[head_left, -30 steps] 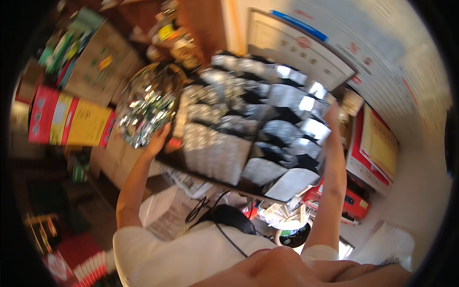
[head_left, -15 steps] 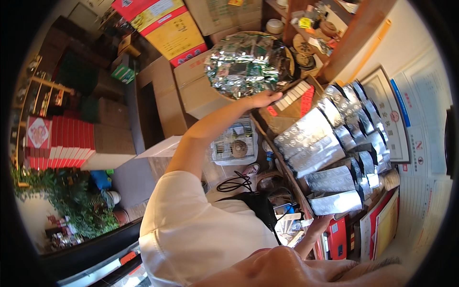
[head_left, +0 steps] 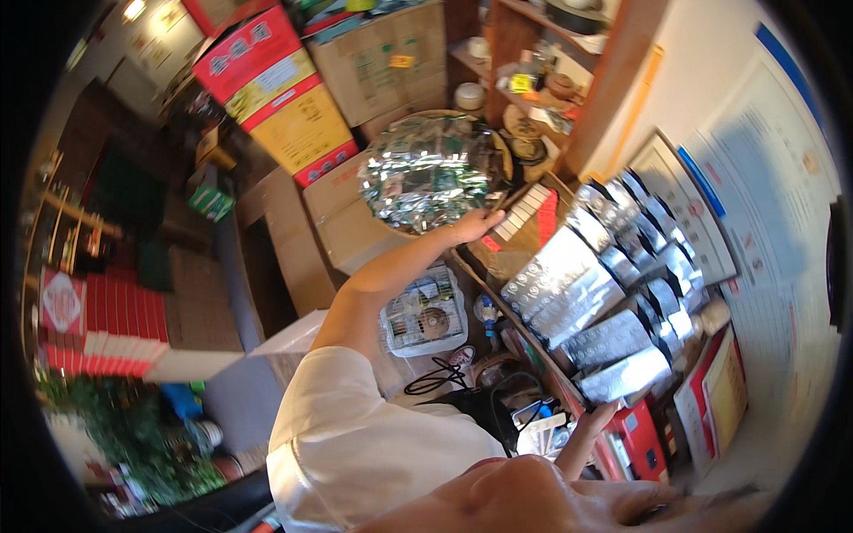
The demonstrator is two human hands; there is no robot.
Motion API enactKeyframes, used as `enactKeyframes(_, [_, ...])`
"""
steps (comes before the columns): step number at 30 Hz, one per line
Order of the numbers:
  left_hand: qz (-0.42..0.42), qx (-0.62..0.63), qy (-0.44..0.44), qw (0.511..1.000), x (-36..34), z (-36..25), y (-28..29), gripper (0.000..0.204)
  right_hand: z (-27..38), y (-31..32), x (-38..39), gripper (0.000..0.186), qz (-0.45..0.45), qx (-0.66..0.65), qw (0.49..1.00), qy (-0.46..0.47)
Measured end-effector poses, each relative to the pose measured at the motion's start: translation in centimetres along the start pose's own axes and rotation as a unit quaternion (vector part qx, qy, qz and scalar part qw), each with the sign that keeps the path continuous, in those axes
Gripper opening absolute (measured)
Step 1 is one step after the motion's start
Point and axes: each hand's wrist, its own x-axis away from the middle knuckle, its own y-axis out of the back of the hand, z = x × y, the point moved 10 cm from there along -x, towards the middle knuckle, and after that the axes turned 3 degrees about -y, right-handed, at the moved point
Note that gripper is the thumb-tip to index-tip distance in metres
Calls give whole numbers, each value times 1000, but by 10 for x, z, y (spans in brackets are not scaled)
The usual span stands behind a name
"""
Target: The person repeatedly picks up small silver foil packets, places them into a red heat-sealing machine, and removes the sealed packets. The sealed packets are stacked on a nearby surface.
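Note:
My left hand [head_left: 473, 226] grips the near rim of a round woven basket [head_left: 498, 151] heaped with silver foil packets [head_left: 425, 173], holding it up in front of stacked cardboard boxes. My white-sleeved left arm stretches up to it. Rows of silver foil pouches [head_left: 597, 293] lie overlapping on a slanted wooden display rack [head_left: 524, 233] to the right. My right hand [head_left: 602, 417] reaches up toward the lowest pouch, next to a red box [head_left: 641, 444]. Only its wrist and fingertips show, so its grip is unclear.
Red and yellow cartons [head_left: 284, 98] and brown cardboard boxes [head_left: 355, 233] stand at the back. A wooden shelf [head_left: 533, 80] holds jars and tins. A white wire basket [head_left: 425, 313], black cables [head_left: 444, 377], framed posters [head_left: 702, 213] and red stacked boxes [head_left: 98, 333] surround me.
The view has swung and turned, bringing the basket from upper left to upper centre. My left hand keeps hold of it. My right arm has dropped from the upper pouches to the lowest row.

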Motion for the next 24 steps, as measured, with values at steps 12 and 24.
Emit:
enactKeyframes(12, [45,84,-75,993,-53,-20,-43,62,44,10,30,36,-74,12,988,137])
enactKeyframes(24, [143,154,-56,976,-82,0,-97,64,59,19,44,33,-109,27,982,151])
